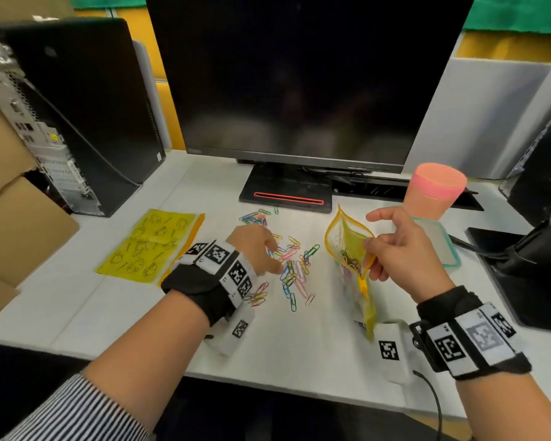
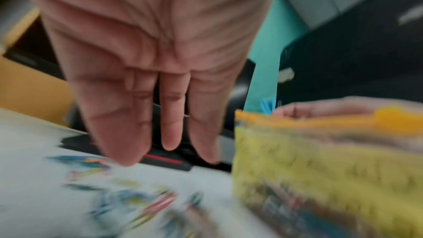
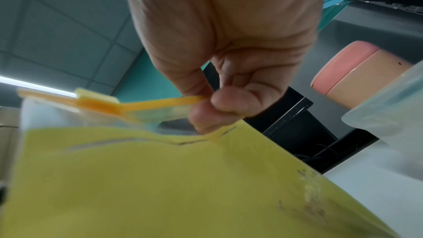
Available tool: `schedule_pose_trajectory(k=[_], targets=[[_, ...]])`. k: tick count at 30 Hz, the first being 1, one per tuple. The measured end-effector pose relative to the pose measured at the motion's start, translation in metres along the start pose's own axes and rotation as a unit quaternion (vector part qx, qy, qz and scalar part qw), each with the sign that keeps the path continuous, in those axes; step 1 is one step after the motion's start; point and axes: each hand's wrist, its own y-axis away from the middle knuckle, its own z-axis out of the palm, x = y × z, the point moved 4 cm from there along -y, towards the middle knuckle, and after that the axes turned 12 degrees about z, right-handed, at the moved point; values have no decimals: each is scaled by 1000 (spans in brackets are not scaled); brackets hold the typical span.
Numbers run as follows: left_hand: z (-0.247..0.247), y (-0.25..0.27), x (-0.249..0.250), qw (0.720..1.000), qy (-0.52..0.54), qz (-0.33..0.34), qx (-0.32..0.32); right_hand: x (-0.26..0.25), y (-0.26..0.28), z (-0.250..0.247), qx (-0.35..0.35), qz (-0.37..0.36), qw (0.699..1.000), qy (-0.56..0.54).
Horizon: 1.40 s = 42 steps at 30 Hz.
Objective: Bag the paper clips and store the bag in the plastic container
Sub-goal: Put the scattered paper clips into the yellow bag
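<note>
White office worktop (image 1: 299, 338) carries loose coloured wire paper clips (image 1: 291, 272), directly under the left hand (image 1: 256, 249), whose fingers are straight and hold nothing. At its three o'clock, the right hand (image 1: 398, 249) pinches the open yellow plastic zip bag (image 1: 350, 246) upright; some clips lie inside.

We see a yellow bag (image 1: 350, 246) with orange rim, multicoloured paper clips (image 1: 291, 268), a pink cup (image 1: 434, 192), and a striped sleeve (image 1: 74, 412) at lower left.
</note>
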Motion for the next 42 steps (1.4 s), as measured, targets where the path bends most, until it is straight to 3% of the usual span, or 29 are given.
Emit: schedule_pose_trajectory(k=[3,6,9,24,31,42], targets=[[20,11,-29,986,-133,-65,-78,0,0,3,-2,0,1000,-1],[33,14,-48,975,-172,-97,-104,-1,1,4,-3,2,1000,-3],[33,10,-52,978,-156,-89,-108,-1,2,4,-3,1,1000,-2],[28,-28,-26,1000,-29,-1,1,2,0,0,1,0,1000,-4],[54,-46,-14,992,-106,-8,-67,0,1,2,-1,-2,1000,7],[53,-73,-13,993,-92,-9,-79,1,1,3,-5,-3,1000,12]])
